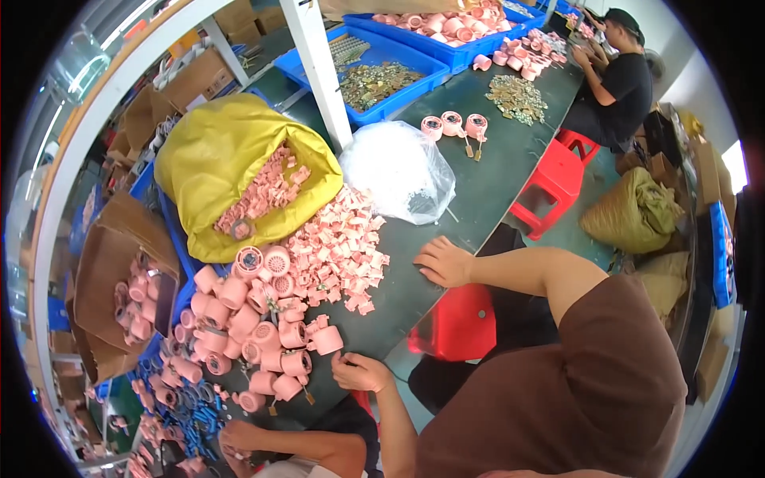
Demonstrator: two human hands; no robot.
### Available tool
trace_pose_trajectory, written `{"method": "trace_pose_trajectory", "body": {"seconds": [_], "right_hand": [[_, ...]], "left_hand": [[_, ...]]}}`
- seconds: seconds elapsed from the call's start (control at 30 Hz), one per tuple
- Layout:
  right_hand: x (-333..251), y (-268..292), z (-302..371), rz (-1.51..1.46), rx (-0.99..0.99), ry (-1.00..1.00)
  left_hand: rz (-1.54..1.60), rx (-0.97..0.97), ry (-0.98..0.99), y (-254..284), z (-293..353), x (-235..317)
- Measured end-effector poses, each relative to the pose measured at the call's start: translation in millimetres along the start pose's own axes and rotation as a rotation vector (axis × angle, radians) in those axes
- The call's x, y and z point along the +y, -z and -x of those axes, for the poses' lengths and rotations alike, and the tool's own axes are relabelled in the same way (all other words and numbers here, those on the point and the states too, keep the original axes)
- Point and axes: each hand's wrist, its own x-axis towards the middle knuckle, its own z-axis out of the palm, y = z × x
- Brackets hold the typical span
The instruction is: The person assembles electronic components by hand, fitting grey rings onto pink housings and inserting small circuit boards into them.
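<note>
My right hand lies palm down on the dark green tabletop, its fingers spread and nothing in them. At the table's near edge my left hand has its fingers curled together; whatever they may hold is too small to make out. Just beyond its fingertips is a pink cylindrical housing, at the edge of a heap of similar pink fan housings, some with a grille or dangling wires. Between that heap and my right hand spreads a pile of small pink plastic parts.
A yellow sack of pink parts and a clear bag of white pieces stand behind. Three assembled fans sit farther back, near blue trays. A co-worker's hand is lower left; another person sits far right. Red stools line the edge.
</note>
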Motion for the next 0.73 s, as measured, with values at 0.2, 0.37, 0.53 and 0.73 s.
{"method": "trace_pose_trajectory", "body": {"seconds": [0.2, 0.37, 0.53, 0.73], "right_hand": [[-1.1, -4.0, -1.4, 0.075, -0.031, 0.019], [-6.3, -7.2, -9.5, 0.087, -0.061, 0.017], [2.1, -0.9, -7.3, 0.103, -0.028, 0.015], [1.6, -8.1, -7.3, 0.089, -0.067, 0.012]], "left_hand": [[0.022, -0.030, -0.094, 7.0, -1.3, -9.4], [0.018, -0.047, -0.178, 11.9, -4.2, -20.3], [0.079, -0.131, -0.150, 9.7, -2.8, -13.6], [0.164, -0.241, -0.171, 20.2, 4.1, -37.3]]}}
